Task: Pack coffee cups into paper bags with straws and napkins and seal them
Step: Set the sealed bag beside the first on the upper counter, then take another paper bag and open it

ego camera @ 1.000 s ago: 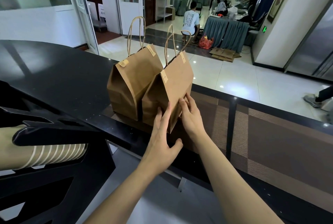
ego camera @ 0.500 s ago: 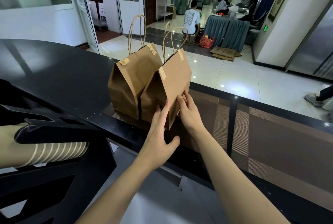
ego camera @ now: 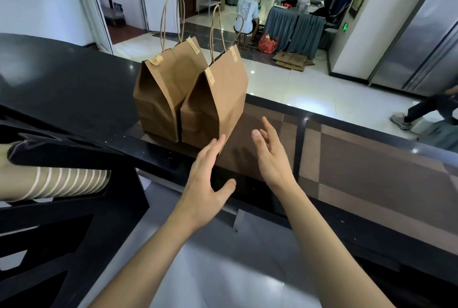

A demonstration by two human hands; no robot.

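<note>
Bench: dark polished bench [ego camera: 74, 89] curves across our view, with a brown woven-look inlay where we work.
Near left: a stack of striped paper cups [ego camera: 62, 184] lies sideways in a black holder [ego camera: 74, 221], beside our left arm.
Hands: our left hand [ego camera: 205, 184] and right hand [ego camera: 272, 156] hover with an empty grip, fingers spread apart; left fingertips are at the near bag's bottom corner, contact unclear.
Bags: near bag [ego camera: 218, 102] and far bag [ego camera: 161, 94] stand upright, touching, tops folded and stickered.
Progress: we judge both sealed; contents hidden; more cups may remain.
Beyond: tiled hall, draped tables, seated people; nothing blocks us.
</note>
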